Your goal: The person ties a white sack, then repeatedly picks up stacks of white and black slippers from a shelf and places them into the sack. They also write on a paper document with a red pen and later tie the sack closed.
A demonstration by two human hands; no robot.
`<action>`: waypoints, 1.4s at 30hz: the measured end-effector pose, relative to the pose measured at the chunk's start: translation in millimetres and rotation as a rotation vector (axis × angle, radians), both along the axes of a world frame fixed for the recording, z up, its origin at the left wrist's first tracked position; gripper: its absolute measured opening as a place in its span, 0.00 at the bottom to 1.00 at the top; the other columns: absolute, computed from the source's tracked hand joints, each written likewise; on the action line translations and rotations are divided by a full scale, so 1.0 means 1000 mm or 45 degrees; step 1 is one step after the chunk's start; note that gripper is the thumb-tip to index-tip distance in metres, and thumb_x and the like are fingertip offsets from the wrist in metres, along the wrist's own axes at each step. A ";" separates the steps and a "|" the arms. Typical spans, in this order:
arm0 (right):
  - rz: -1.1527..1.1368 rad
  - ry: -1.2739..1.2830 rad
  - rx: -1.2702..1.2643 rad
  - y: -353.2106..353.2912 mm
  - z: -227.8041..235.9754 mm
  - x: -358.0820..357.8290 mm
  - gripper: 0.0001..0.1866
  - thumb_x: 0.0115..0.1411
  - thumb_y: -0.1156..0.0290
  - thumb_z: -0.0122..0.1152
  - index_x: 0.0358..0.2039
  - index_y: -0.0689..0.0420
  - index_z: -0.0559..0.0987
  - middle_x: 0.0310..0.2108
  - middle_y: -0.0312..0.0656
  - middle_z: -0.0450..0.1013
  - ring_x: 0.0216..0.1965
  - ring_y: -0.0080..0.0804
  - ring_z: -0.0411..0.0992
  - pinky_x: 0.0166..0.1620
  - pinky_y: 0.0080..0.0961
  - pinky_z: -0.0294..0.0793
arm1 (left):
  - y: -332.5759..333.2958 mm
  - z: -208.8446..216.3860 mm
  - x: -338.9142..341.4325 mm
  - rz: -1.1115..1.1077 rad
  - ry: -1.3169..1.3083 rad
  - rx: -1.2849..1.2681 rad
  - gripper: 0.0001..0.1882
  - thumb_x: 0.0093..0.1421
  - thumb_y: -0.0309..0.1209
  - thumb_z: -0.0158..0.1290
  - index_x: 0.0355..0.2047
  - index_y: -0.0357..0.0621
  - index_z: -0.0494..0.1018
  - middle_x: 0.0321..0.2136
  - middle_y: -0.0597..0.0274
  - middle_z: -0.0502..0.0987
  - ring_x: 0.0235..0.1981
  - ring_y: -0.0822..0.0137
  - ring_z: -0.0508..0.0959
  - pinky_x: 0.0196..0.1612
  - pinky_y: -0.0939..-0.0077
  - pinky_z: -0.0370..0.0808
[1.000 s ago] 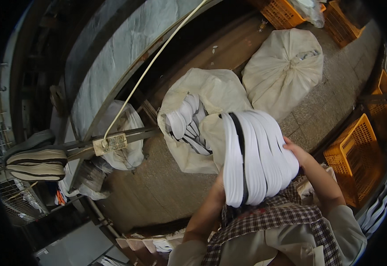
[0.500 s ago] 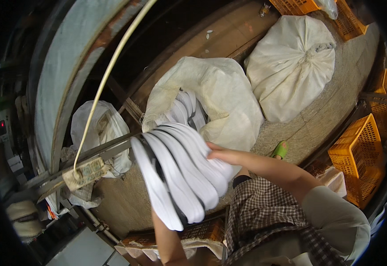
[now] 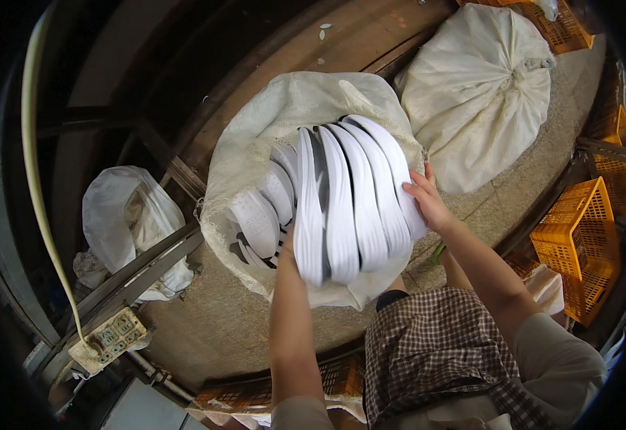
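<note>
Stack movement: since the frame half a second ago, the stack of white soles (image 3: 356,208) has shifted from the near left side of the open sack (image 3: 277,107) to across its mouth; both hands have travelled with it.
Stack build: thick, curved shoe soles stood on edge side by side, smooth and matt, sidewalls finely ribbed, dark grey showing between some.
Right hand (image 3: 427,199): holding the stack's right end, fingers spread against the outermost sole.
Left hand (image 3: 289,242): at the stack's left end, largely hidden behind it; finger spread cannot be told.
Open sack: pale woven fabric, creased, rim slumped outward; loose soles (image 3: 257,218) lie inside at left, white with dark parts.
Tied sack (image 3: 474,93): same pale weave, bulging, pleats gathered to a knot; beside the open sack.
Crate (image 3: 591,215): orange plastic, perforated walls, at right.
Apron (image 3: 435,337): brown-and-white checked cloth.
Obscured: sack contents beneath the stack; whether the stack touches them cannot be determined.
Cut off: tied sack at the top; far left mostly dark and unreadable.
</note>
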State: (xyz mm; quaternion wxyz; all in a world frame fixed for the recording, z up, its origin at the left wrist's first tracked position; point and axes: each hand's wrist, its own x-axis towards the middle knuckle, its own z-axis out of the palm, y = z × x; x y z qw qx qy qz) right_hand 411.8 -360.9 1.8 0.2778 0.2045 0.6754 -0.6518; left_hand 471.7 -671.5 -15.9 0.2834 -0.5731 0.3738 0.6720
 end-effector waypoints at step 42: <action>-2.855 1.017 0.456 0.484 0.563 0.499 0.14 0.59 0.68 0.56 0.45 0.55 0.70 0.39 0.41 0.71 0.36 0.33 0.71 0.37 0.28 0.73 | 0.511 0.312 -0.020 -2.722 1.910 -0.127 0.25 0.63 0.37 0.47 0.55 0.31 0.64 0.52 0.42 0.70 0.55 0.52 0.69 0.59 0.64 0.63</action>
